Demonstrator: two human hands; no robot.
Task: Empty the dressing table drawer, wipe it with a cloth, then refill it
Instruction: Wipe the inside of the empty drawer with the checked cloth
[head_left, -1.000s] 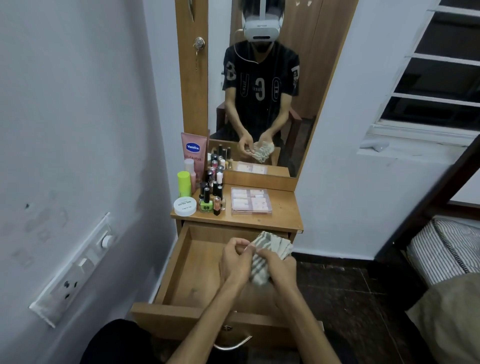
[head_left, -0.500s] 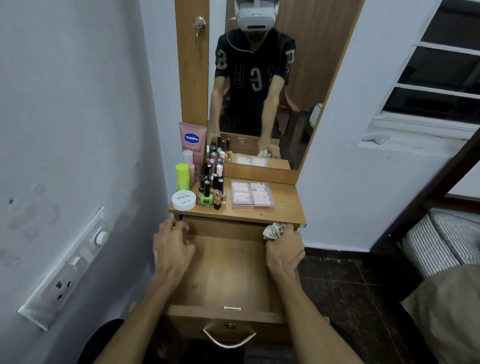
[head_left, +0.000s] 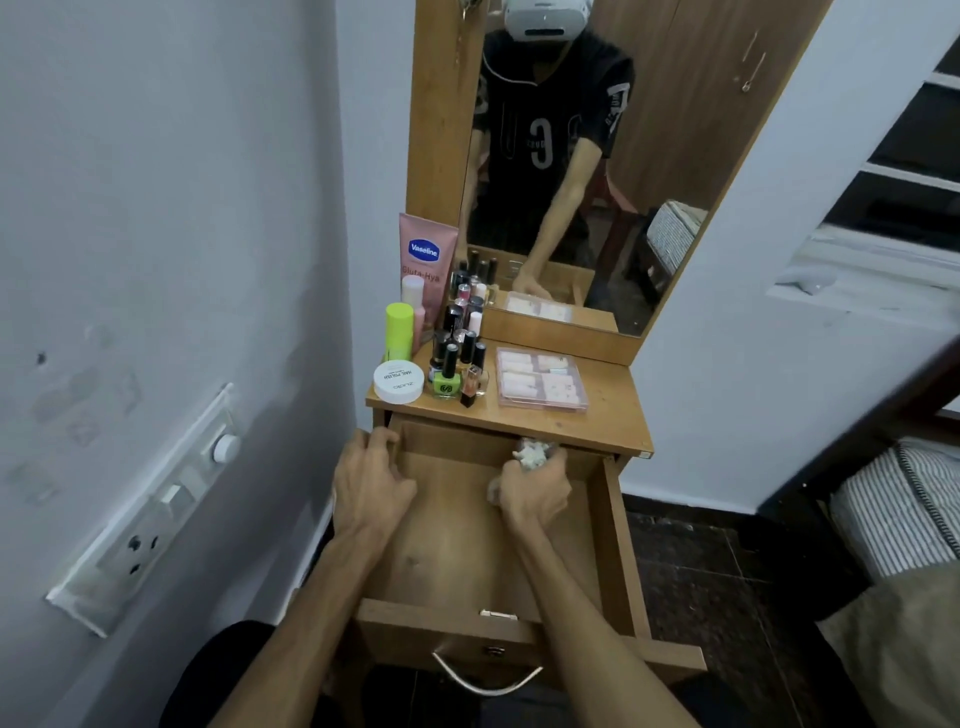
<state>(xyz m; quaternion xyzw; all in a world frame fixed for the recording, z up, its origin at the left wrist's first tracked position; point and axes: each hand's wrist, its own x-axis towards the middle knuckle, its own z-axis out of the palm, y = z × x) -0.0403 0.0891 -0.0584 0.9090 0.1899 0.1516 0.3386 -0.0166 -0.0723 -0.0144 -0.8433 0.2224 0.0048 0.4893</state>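
The pulled-out drawer (head_left: 613, 545) runs lengthwise toward me, handle nearest. My left hand (head_left: 371, 480) grips its left wall, as before; my right hand (head_left: 535, 488), clutching the bunched cloth (head_left: 530, 453), has moved in from the right wall to the back.

wall (head_left: 156, 208): white | floor (head_left: 727, 597): dark tile | window (head_left: 904, 171): right

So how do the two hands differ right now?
The left hand holds nothing; its fingers curl over the drawer's left wall near the back. The right hand grips a bunched cloth and sits inside the drawer, near its back panel. Both reach toward the drawer's back.
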